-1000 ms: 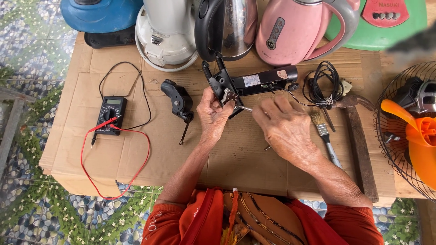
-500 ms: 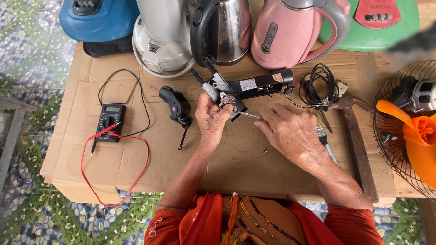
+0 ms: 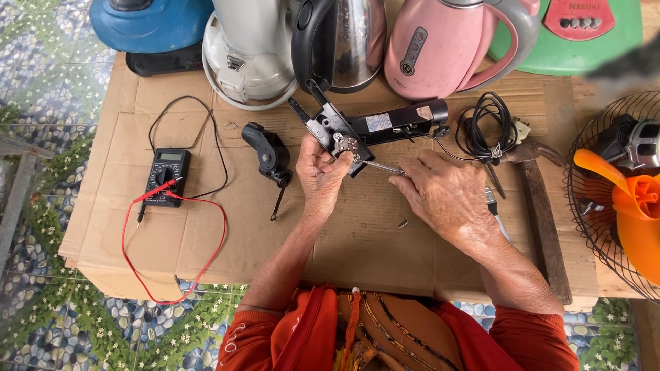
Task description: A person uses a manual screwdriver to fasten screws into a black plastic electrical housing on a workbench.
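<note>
My left hand (image 3: 320,175) grips a black appliance part (image 3: 375,127) with a grey metal fitting at its near end, holding it just above the cardboard-covered table (image 3: 357,240). My right hand (image 3: 445,194) holds a thin metal tool (image 3: 380,167) whose tip points left into that fitting. A small loose screw (image 3: 403,223) lies on the cardboard below my right hand. A black plastic handle piece (image 3: 268,152) rests left of my left hand.
A black multimeter (image 3: 167,176) with red and black leads lies at the left. Along the far edge stand a blue base (image 3: 148,24), white appliance (image 3: 251,51), steel kettle (image 3: 340,41) and pink kettle (image 3: 447,45). A coiled cord (image 3: 488,127), hammer (image 3: 543,206) and orange fan (image 3: 629,199) sit right.
My right hand has moved up and left, bringing the tool's tip to the fitting. My left hand has turned the black part slightly.
</note>
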